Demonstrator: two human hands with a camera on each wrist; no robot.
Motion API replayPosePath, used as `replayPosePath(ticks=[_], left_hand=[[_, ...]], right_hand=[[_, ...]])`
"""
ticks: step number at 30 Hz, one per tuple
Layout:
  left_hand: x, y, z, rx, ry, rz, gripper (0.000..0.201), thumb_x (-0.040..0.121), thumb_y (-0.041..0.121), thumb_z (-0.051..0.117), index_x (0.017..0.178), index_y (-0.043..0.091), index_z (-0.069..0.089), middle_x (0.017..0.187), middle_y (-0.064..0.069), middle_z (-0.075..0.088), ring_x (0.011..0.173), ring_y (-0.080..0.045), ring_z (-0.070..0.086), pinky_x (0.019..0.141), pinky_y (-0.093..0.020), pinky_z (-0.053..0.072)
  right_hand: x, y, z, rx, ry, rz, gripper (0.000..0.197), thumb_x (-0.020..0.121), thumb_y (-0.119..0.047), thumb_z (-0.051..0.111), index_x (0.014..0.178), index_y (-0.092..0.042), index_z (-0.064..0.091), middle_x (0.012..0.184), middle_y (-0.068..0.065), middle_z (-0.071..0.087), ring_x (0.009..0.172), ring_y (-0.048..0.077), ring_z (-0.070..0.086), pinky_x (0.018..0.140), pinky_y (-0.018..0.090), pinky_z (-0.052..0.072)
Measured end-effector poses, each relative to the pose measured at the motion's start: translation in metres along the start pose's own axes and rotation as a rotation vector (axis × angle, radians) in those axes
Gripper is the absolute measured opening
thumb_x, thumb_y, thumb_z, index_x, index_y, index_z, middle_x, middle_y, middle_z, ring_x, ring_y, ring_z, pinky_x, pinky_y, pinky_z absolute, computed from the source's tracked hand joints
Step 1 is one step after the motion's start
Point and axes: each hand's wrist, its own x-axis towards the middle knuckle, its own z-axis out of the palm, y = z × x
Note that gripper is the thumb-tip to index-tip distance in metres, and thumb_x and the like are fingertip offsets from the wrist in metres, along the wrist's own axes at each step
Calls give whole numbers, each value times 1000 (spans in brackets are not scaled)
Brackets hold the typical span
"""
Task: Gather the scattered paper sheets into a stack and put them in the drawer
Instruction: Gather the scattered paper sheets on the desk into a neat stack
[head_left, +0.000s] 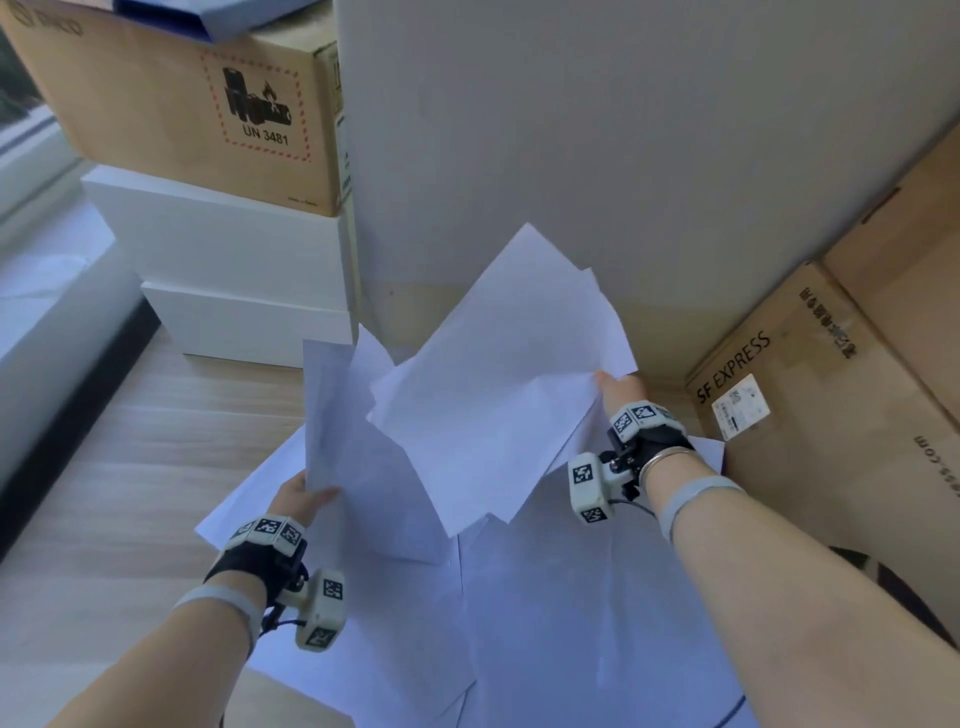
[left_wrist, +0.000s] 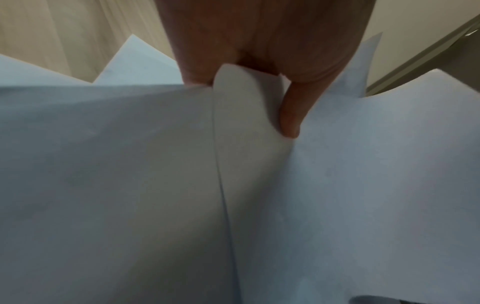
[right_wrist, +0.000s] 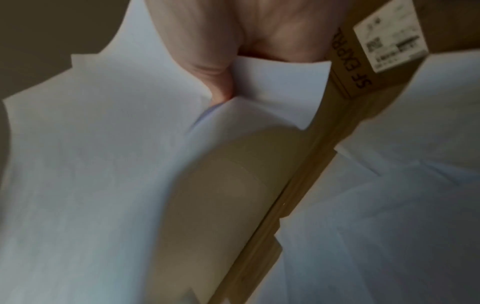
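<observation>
Both hands pinch loose sheets at frame centre: left hand (head_left: 306, 496), right hand (head_left: 618, 387); the uneven paper sheets (head_left: 498, 395) could probably slip and scatter.

"UN 3481" battery-fire hazard label on upper-left cardboard box (head_left: 197, 104), "SF EXPRESS" on right cardboard box (head_left: 810, 384)

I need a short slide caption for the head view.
Both hands lift loose paper sheets above others on the floor.
</observation>
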Motion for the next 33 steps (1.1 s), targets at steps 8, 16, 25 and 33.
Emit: replayPosePath(ticks=[8,16,25,33], left_hand=[[-2,-1,-7,-47,-32,-16,60,83,21,63,135,-1,44,133,-26,51,106,-33,51,83,-35,32],[1,0,-17,-41,-105,-38,49,91,16,55,137,6,42,129,-22,56,109,-37,57,96,-45,44],[-8,6,-13,46,-127,99,86,59,42,66,135,6,46,133,-17,56,121,-35,53,91,-36,42],[-5,22,-23,-156,16,195,36,85,0,60,120,4,55,110,-13,62,105,-30,60,87,-37,46]], right_hand=[[-10,-7,33,-131,-166,46,46,97,-27,43,126,8,49,132,23,54,121,36,52,91,37,43],[-39,-17,69,-215,-277,-96,43,98,-14,41,139,-1,39,139,18,47,124,34,49,99,35,40],[-51,-26,141,-511,-473,-398,25,94,-13,46,116,-8,55,114,20,61,109,33,58,89,35,47],[-31,15,123,-113,-268,-115,100,83,-29,69,150,-23,-5,155,10,23,139,29,33,111,41,32]])
